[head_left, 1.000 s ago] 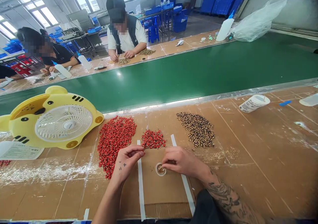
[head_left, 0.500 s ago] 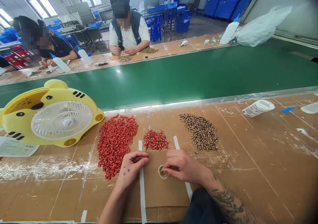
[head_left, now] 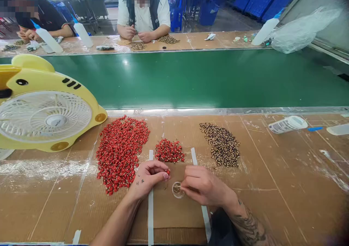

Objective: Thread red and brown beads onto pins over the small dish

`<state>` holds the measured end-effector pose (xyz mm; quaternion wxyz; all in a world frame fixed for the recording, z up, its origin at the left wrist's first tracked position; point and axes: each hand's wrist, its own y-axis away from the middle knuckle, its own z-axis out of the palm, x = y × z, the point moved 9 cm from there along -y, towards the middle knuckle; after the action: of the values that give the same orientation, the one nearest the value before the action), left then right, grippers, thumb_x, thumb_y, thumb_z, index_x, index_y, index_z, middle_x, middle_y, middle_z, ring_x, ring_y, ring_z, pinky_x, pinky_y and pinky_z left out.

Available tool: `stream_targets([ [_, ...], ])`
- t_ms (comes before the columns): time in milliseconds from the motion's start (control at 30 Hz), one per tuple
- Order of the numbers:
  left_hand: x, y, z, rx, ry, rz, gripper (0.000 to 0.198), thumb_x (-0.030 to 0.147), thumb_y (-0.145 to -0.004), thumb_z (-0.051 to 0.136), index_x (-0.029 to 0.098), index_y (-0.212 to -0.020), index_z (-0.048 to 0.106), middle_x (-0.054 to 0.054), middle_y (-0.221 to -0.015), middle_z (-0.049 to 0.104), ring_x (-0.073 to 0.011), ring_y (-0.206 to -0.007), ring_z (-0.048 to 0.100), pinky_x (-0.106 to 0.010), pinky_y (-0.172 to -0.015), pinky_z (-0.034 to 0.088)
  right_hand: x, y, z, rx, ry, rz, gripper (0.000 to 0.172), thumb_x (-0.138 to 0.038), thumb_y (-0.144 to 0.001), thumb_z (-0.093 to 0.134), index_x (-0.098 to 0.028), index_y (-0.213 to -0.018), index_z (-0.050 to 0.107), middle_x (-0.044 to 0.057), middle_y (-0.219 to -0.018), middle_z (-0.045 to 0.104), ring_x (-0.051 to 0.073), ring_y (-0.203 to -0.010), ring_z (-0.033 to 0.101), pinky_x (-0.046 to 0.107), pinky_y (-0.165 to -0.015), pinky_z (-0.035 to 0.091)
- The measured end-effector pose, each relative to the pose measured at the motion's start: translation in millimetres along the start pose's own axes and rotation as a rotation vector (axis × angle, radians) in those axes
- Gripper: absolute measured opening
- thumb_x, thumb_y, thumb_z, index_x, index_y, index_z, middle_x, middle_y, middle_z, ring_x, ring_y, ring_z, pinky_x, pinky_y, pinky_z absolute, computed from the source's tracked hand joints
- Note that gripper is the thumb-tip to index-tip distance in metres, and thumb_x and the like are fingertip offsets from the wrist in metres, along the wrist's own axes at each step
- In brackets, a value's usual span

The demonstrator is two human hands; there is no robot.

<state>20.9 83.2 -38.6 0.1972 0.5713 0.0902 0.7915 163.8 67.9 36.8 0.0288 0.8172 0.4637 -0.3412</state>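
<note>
My left hand (head_left: 148, 177) is closed in a pinch on a small red piece (head_left: 167, 171), which shows at the fingertips. Over the small round clear dish (head_left: 178, 196), my right hand (head_left: 203, 185) grips a thin stick whose tip reaches into it. The dish stands on a cardboard sheet (head_left: 178, 215) between two white tape strips. Just beyond my hands lies a small heap of red pieces (head_left: 169, 150). A larger heap of red pieces (head_left: 121, 153) spreads to the left. On the right is a heap of black-and-gold pieces (head_left: 222, 144).
A yellow animal-shaped fan (head_left: 58, 120) stands at the left. At the right lie a white tub (head_left: 287, 124) and a blue strip (head_left: 315, 129). Across the green belt (head_left: 191, 80), two people work beside white squeeze bottles (head_left: 82, 34) and a clear plastic bag (head_left: 302, 31).
The view has tilted down and levelled. My left hand has come slightly nearer the dish, and its red piece now shows more clearly. My right hand stays over the dish with the stick.
</note>
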Motion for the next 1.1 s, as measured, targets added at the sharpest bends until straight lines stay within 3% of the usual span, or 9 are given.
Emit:
stream_targets([
  [300, 3.5, 0.3, 2.4, 0.008, -0.061, 0.013, 0.009, 0.016, -0.066, 0.082, 0.017, -0.074, 0.079, 0.000, -0.066, 0.073, -0.0091, -0.058, 0.062, -0.017, -0.058, 0.046, -4.3, -0.8, 0.7, -0.018, 0.007, -0.017, 0.027, -0.019, -0.096, 0.049, -0.016, -0.074, 0.062, 0.002, -0.066, 0.051, 0.015, -0.063, 0.044, 0.027, -0.059, 0.031],
  [633, 4.5, 2.5, 5.6, -0.029, -0.104, 0.049, 0.009, 0.016, -0.070, 0.078, 0.017, -0.079, 0.080, -0.003, -0.078, 0.076, -0.0125, -0.069, 0.065, -0.021, -0.067, 0.050, -3.3, -0.1, 3.8, -0.047, 0.003, 0.019, 0.024, -0.018, -0.096, 0.048, -0.016, -0.078, 0.064, 0.003, -0.069, 0.053, 0.016, -0.065, 0.045, 0.028, -0.059, 0.033],
  [733, 4.1, 2.9, 7.6, -0.023, -0.103, 0.024, 0.009, 0.016, -0.070, 0.077, 0.017, -0.079, 0.079, -0.003, -0.073, 0.076, -0.0124, -0.065, 0.066, -0.021, -0.065, 0.051, -3.5, 0.9, -0.6, -0.047, -0.088, 0.025, 0.021, -0.017, -0.093, 0.052, -0.016, -0.075, 0.063, 0.001, -0.065, 0.052, 0.015, -0.063, 0.045, 0.027, -0.057, 0.032],
  [933, 2.3, 2.6, 11.3, 0.000, -0.102, -0.031, 0.007, 0.016, -0.069, 0.076, 0.015, -0.076, 0.077, -0.001, -0.066, 0.074, -0.0118, -0.059, 0.065, -0.021, -0.059, 0.049, 16.0, 12.5, -37.1, 0.292, -0.342, 0.159, 0.011, -0.016, -0.087, 0.063, -0.018, -0.076, 0.065, -0.001, -0.062, 0.056, 0.013, -0.058, 0.049, 0.025, -0.055, 0.034],
  [1100, 4.1, 2.9, 13.8, -0.017, -0.122, -0.034, 0.008, 0.016, -0.069, 0.076, 0.015, -0.077, 0.077, -0.001, -0.064, 0.073, -0.0122, -0.059, 0.064, -0.021, -0.059, 0.048, 27.3, 20.5, -42.4, 0.455, -0.385, 0.269, 0.010, -0.015, -0.086, 0.063, -0.019, -0.079, 0.068, -0.001, -0.061, 0.056, 0.014, -0.057, 0.050, 0.027, -0.055, 0.037],
])
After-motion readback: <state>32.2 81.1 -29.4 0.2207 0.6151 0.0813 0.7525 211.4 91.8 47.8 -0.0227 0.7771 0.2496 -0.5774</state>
